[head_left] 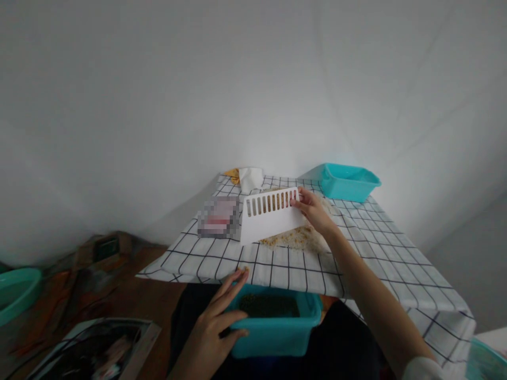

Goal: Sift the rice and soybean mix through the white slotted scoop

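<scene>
Head view: at centre, the right hand [312, 210] pinches a white slotted board [269, 227] over loose grains [291, 239], which a hasty sweep could scatter; lower centre, the left hand [219, 319], loosely spread, rests against a blue tub [275, 338] that knocks might tip.

It is dim, with a dark floor [156, 303]. A soft shadow falls by the far tub [348, 189]. Squares blur one spot on the cloth [380, 248].
</scene>
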A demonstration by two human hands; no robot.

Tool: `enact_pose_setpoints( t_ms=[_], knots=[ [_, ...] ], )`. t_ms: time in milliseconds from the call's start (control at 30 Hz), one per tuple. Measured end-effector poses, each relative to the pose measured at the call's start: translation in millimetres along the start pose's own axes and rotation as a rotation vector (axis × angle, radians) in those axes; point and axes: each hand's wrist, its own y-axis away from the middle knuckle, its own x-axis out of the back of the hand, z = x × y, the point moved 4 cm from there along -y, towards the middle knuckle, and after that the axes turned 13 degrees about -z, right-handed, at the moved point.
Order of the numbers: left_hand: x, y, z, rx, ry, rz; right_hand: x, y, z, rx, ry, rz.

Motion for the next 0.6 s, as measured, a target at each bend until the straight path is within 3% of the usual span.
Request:
enact_pose_setpoints(
  t_ms=[267, 600],
  knots=[
    [-2.6, 0, -3, 0.006, -0.003, -0.016, -28, -1, 1, 0.016, 0.013, -0.155],
    [-3.2, 2, -3, -0.044, -0.021, 0.033, -22, 1, 0, 0.046, 0.028, -0.177]
  ],
)
